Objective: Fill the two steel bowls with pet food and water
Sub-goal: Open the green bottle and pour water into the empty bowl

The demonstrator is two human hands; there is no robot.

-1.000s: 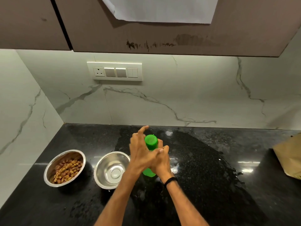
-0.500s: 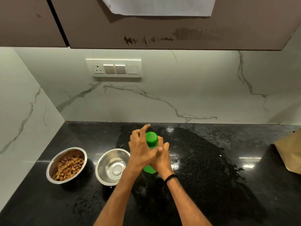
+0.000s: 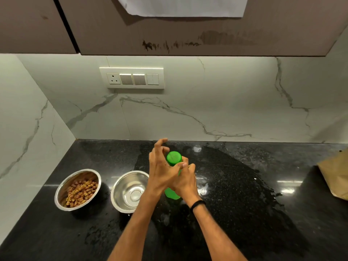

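Note:
A green bottle [image 3: 170, 194] with a green cap [image 3: 174, 157] stands upright on the black counter, just right of the two steel bowls. My right hand [image 3: 186, 184] is wrapped around its body. Beside the cap, my left hand [image 3: 161, 171] has its fingers curled and apart, off the cap, and the thumb lies across the neck. The left steel bowl [image 3: 61, 188] holds brown pet food [image 3: 81, 193]. No food is in the right steel bowl [image 3: 125, 185], whose right rim is hidden behind my left wrist.
The black counter [image 3: 244, 213] looks wet around and behind the bottle. A brown paper bag [image 3: 336, 178] lies at the right edge. White marble walls close the back and left. A switch panel [image 3: 131, 78] and dark cabinets [image 3: 188, 34] hang above.
My left hand's fingers have lifted off the cap and spread a little. The bottle, right hand and bowls stay put; the camera has shifted slightly.

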